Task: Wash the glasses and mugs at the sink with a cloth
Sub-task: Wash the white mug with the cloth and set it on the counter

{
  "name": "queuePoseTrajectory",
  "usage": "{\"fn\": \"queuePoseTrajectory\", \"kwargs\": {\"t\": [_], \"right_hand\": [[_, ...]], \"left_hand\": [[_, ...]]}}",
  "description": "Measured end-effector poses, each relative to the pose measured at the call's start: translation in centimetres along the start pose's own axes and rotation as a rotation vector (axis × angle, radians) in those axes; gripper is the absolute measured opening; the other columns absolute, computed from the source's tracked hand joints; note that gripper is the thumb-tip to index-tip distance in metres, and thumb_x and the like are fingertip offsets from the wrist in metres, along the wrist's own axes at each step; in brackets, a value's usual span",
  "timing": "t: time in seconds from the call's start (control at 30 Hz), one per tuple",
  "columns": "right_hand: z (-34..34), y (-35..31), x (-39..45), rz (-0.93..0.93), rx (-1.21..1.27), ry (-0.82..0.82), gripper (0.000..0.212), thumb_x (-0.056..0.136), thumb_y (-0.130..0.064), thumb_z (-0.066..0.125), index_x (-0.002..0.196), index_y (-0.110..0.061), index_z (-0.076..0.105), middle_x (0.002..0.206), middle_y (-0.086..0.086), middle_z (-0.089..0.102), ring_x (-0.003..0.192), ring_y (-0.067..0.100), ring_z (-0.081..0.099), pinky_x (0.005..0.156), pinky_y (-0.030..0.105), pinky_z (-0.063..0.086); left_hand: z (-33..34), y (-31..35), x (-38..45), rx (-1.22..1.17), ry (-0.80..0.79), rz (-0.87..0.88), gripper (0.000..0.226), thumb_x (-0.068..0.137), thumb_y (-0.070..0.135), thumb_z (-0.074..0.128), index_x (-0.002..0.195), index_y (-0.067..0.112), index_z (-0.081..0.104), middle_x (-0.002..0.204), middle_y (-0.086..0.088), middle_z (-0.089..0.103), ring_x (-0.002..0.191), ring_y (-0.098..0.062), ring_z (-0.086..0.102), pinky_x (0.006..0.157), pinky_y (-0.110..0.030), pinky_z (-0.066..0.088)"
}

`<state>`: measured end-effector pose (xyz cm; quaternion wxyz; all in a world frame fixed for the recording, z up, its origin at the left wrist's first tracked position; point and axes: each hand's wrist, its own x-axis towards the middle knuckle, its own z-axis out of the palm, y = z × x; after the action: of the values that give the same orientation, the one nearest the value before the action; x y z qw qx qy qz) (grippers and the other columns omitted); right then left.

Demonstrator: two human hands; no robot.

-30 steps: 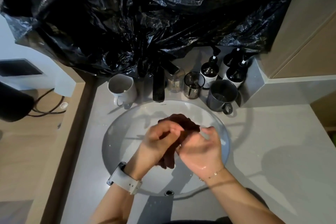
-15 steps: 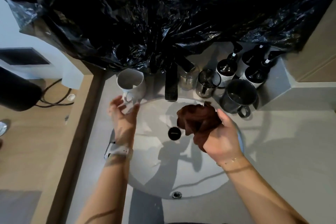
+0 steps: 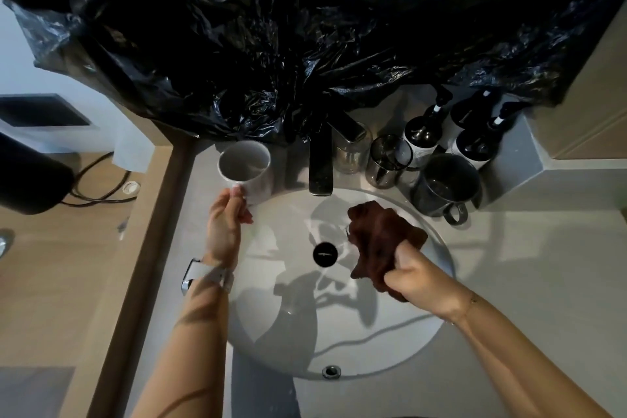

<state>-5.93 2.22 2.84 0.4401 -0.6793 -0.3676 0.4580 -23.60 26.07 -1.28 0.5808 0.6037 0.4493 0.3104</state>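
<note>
Head view: cloth (image 3: pixel 380 241) above right grip (image 3: pixel 412 276).

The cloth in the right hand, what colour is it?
Dark reddish brown cloth, plain; seen in the head view.

Two mugs stand by the sink (image 3: pixel 437 248): a white mug (image 3: pixel 245 170) at its ten o'clock edge and a dark mug (image 3: pixel 447 184) at two o'clock. Two glasses sit between them at twelve to one o'clock, a clear glass (image 3: pixel 351 150) and a smoky glass (image 3: pixel 389 160). Three dark pump bottles (image 3: pixel 424 132) cluster beyond the dark mug. There is one tap (image 3: pixel 320 164), one brown cloth (image 3: pixel 381 241), one drain plug (image 3: pixel 325 254), and one watch (image 3: pixel 195 276).
</note>
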Motion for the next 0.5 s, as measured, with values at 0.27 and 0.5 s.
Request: {"fn": "queuePoseTrajectory", "kwargs": {"t": [0.27,0.5], "right_hand": [[-1.5,-1.6,-1.5,-0.031,-0.779,-0.208,0.029,0.089,0.001,0.05,0.11,-0.012,0.066,0.086,-0.011,0.055,0.085,0.015,0.053,0.083,0.03,0.047],[-0.3,-3.6,-2.5,-0.548,-0.93,-0.059,0.015,0.081,-0.029,0.054,0.08,-0.016,0.061,0.087,0.001,0.059,0.085,0.017,0.05,0.076,0.019,0.041]], "left_hand": [[-3.1,0.9,-6.7,0.065,-0.204,0.071,0.039,0.093,0.033,0.052,0.07,0.003,0.044,0.065,-0.005,0.039,0.062,-0.019,0.037,0.062,-0.033,0.031],[0.6,5.1,-10.9,0.019,-0.375,-0.016,0.047,0.071,0.052,0.058,0.062,0.007,0.048,0.058,-0.002,0.045,0.06,-0.022,0.04,0.062,-0.038,0.032]]}}
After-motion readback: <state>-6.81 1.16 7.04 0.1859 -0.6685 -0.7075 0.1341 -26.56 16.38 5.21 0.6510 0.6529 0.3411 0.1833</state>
